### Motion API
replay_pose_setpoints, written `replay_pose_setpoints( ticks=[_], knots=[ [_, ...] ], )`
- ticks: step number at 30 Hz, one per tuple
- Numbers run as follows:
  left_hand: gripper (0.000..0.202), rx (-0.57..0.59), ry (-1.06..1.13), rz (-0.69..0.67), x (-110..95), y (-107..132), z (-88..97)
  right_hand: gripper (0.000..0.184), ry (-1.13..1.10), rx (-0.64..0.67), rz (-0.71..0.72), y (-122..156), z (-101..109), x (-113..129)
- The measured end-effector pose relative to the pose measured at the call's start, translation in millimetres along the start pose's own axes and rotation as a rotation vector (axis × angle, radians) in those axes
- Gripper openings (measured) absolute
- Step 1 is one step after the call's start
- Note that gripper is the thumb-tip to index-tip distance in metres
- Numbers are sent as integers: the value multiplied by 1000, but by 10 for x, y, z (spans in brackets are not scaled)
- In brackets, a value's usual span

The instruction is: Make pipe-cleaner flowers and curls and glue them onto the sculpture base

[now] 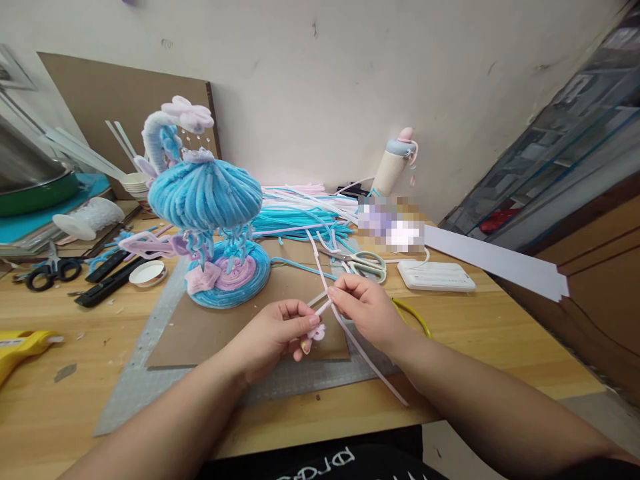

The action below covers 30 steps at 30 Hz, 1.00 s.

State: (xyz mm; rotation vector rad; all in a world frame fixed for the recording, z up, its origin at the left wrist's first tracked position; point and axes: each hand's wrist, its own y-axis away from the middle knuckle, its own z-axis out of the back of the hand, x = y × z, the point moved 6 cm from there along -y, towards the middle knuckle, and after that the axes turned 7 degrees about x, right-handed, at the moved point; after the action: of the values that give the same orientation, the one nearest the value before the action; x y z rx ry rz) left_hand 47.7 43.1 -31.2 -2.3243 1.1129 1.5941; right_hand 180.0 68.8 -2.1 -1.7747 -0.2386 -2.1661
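Note:
My left hand [280,331] is closed in a pinch on a pale pink pipe cleaner, whose looped end [318,332] shows below the fingertips. Just to the right, my right hand [367,307] pinches the same strand higher up, its fingers partly hiding it. A long loose pink pipe cleaner [369,361] runs past the right hand towards the table's front edge. Beyond the left hand stands a jellyfish-like pipe-cleaner craft with a fluffy blue dome [206,197]. Its round blue base [255,283] carries a pink spiral and a pink bow.
Cardboard [200,337] lies on a grey cutting mat [127,393]. Light-handled scissors [367,265], a white power bank [437,275] and a yellow cable [417,317] are near the right hand. Blue pipe cleaners [295,223] are heaped behind. Black scissors [54,270] and a yellow glue gun [23,347] lie left.

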Motion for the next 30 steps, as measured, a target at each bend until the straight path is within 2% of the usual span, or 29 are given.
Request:
replay_pose_setpoints(
  ticks=[6, 17, 19, 21, 22, 24, 25, 27, 28, 30],
  knots=[
    [19, -57, 16, -13, -29, 5, 40, 31, -82, -118, 46, -20, 98, -76],
    [20, -72, 8, -25, -73, 22, 43, 30, -164, -196, 75, -49, 203, -118],
    [22, -88, 2, -33, -74, 22, 65, 30, -86, -117, -10, -93, 204, -145],
    [23, -103, -24, -38, -61, 10, 92, 27, 133, -3, -87, -125, 196, -137],
    [25, -109, -46, -39, -50, 1, 104, 23, 278, 18, -74, -128, 204, -92],
    [28, -111, -112, -34, -23, -21, 116, 10, 556, -23, 84, -97, 212, 99],
    [29, -112, -151, -30, -10, -31, 119, 10, 654, -40, 193, -59, 184, 209],
    [32, -110, -224, -27, 7, -44, 119, 15, 735, 39, 336, 22, 55, 346],
    [33, -110, -252, -30, 10, -46, 120, 14, 723, 128, 331, 49, -23, 352],
    [34, -115, -285, -42, 3, -43, 126, 16, 632, 285, 205, 80, -145, 277]
  ],
)
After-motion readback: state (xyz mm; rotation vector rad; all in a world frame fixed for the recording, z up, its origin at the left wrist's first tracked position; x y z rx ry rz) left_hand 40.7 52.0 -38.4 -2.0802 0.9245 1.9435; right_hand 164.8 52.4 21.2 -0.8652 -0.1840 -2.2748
